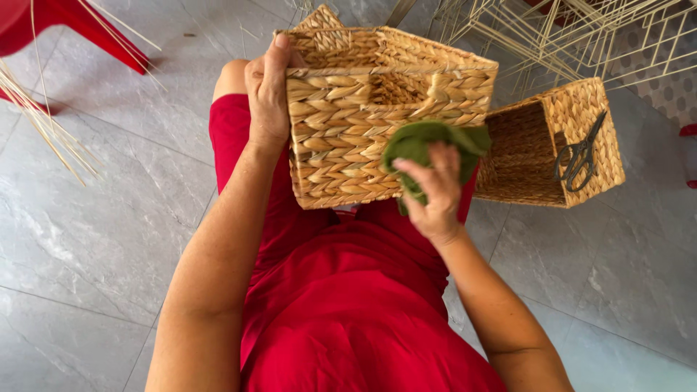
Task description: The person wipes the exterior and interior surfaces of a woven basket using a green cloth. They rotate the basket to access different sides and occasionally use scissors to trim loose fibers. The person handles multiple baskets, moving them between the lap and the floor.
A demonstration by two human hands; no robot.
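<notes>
A square woven straw basket [348,123] rests on my lap, its near wall facing me. My left hand [267,94] grips the basket's left rim, thumb over the top edge. My right hand [434,189] holds a bunched green cloth [425,145] pressed against the lower right of the basket's near wall. I wear red clothing [348,305].
A second woven basket [573,123] lies on its side on the grey tiled floor at my right, with dark scissors [579,156] on top of it. Pale wire frames [581,36] stand behind. Loose reeds [43,123] and a red plastic chair [65,22] are at left.
</notes>
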